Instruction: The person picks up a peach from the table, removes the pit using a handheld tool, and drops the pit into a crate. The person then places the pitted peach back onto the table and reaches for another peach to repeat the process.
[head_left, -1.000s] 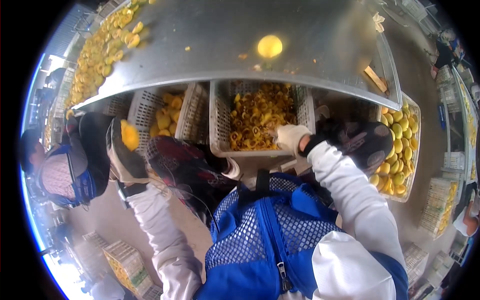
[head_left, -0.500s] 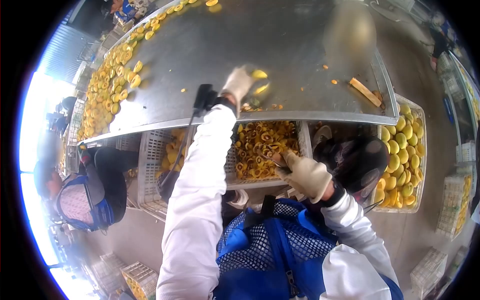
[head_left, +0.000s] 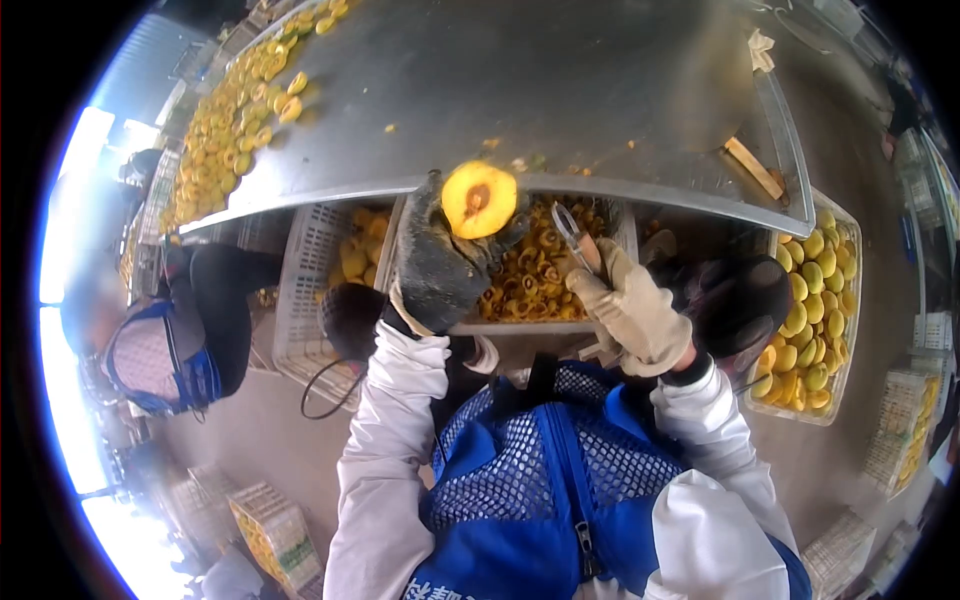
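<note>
My left hand (head_left: 445,255), in a glove dark on the palm side, is palm up at the table's front edge. On its fingers rests a yellow peach half (head_left: 480,200), cut face up, with the brown pit area showing in the middle. My right hand (head_left: 635,310), in a pale glove, grips the wooden handle of a pitting tool (head_left: 575,235). The tool's metal loop points up and left, apart from the fruit. Below and between the hands, a crate (head_left: 530,327) holds many yellow scraps with brown centres.
The metal table (head_left: 500,90) carries a long pile of fruit halves (head_left: 215,140) at its left, plus small scraps and a wooden piece (head_left: 754,168). A crate of whole yellow-green fruit (head_left: 815,290) stands at right. Another person (head_left: 165,350) sits at left.
My left hand has come back from over the tabletop, turned palm up, and now holds a peach half. The right hand with the tool has lifted slightly and turned its loop upward.
</note>
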